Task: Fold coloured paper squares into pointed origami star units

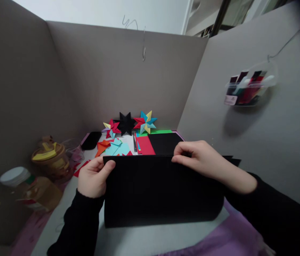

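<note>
A large black sheet of paper [163, 192] is held up above the pale table surface, its far edge raised and its right side curving over. My left hand [94, 176] grips the sheet's upper left corner, thumb on the near face. Farther right, my right hand [196, 156] pinches the top edge with thumb and fingers. Behind the sheet lie a black paper [164, 143], a red paper [145, 145] and light blue folded paper [116, 146]. Black layers also stick out behind my right wrist.
Three folded paper stars, including a black star [125, 123], stand at the back panel. A black phone-like object [91, 140] lies back left. At the left are a brown tub [52, 161], a white-lidded container [15, 176] and a paper bag [43, 193]. A clear holder [248, 87] hangs right.
</note>
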The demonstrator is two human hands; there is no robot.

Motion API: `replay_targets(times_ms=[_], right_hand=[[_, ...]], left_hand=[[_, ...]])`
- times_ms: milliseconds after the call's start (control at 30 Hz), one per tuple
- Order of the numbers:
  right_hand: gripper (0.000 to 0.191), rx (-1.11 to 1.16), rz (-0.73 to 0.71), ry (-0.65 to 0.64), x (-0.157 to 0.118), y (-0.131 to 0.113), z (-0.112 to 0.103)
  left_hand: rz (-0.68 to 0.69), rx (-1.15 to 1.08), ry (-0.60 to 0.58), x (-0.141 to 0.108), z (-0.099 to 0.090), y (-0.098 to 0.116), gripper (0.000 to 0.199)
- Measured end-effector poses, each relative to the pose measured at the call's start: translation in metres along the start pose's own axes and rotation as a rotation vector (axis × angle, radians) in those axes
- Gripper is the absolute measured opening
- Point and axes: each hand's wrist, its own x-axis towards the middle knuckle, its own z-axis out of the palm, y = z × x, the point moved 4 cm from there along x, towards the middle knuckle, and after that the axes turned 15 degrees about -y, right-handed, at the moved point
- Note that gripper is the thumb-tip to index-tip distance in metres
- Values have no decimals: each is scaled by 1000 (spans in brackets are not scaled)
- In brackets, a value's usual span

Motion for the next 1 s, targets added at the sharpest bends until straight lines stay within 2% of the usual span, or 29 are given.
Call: replay_targets(times_ms=[133,267,400,800,1000], right_hand=[[8,69,-15,3,1,0,0],[8,-9,-74,-35,3,-3,0],[11,-62,-104,-22,3,-5,0],[15,-144,-128,-14,2,0,2],[15,-149,-117,-23,1,2,2]], left_hand=[[-2,-22,-6,-1,0,-1,26],[3,-47,-10,-2,0,-2,24],[-2,-40,-16,-3,-1,-4,23],[-89,-100,16,-8,8,-2,24],[-87,17,23,-10,7,1,21]])
